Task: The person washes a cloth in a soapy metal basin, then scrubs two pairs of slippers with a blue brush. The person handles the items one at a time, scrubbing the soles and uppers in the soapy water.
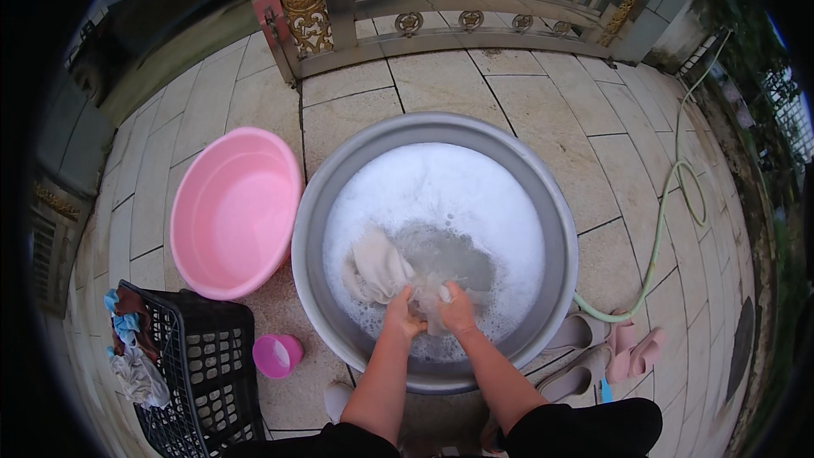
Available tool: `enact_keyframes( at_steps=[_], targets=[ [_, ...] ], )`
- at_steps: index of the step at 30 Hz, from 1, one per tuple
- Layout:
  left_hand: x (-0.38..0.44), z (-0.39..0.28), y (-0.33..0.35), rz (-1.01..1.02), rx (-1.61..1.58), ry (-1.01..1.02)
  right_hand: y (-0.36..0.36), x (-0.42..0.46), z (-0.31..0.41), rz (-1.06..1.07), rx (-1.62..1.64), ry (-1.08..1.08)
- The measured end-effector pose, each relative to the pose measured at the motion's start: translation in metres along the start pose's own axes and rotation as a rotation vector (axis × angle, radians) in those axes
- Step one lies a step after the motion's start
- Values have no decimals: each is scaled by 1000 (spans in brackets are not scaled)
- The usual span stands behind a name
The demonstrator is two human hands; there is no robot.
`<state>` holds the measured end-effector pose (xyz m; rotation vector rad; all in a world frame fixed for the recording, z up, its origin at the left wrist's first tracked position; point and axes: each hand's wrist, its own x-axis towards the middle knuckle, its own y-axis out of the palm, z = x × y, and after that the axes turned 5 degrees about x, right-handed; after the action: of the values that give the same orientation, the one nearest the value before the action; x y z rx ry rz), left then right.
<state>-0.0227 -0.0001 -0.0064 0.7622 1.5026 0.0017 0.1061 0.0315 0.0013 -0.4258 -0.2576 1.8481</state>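
Observation:
A large grey round basin (566,248) stands before me, filled with water under thick white suds (439,178). My left hand (400,317) grips wet, pale cloth (380,264) near the basin's front side. Part of this beige fabric bulges above the foam to the left; the rest lies in the water. Close by on the right, my right hand (456,312) is closed on a sheer, wet portion of cloth (432,305). Whether both hands hold one piece, I cannot tell. Around the hands, the foam parts to show cloudy grey water (455,254).
Left of the basin is a pink tub (238,213). Nearer me are a pink cup (278,356) and a black plastic crate (216,356) with clothes (137,375). Grey shoes (579,372), pink slippers (636,350) and a green hose (661,222) lie right. A metal gate (470,3) spans the back.

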Motion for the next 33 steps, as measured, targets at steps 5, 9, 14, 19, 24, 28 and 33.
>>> enact_keyframes(
  at_steps=[5,9,14,19,24,28,33],
  targets=[
    [82,0,-66,358,179,209,24,-47,109,3,-114,-180],
    [13,22,-12,256,-32,383,17,-20,89,-70,-166,28],
    [2,26,-10,149,-96,455,22,-12,79,-135,-265,83],
    [-4,35,8,-165,135,472,3,0,50,-36,-153,273],
    [-5,44,2,-252,1208,402,-12,15,-3,218,-374,357],
    [6,42,-20,-118,1455,308,8,25,-29,371,-262,272],
    [-27,-4,-16,-3,127,210,12,0,22,-2,173,179]
  ],
)
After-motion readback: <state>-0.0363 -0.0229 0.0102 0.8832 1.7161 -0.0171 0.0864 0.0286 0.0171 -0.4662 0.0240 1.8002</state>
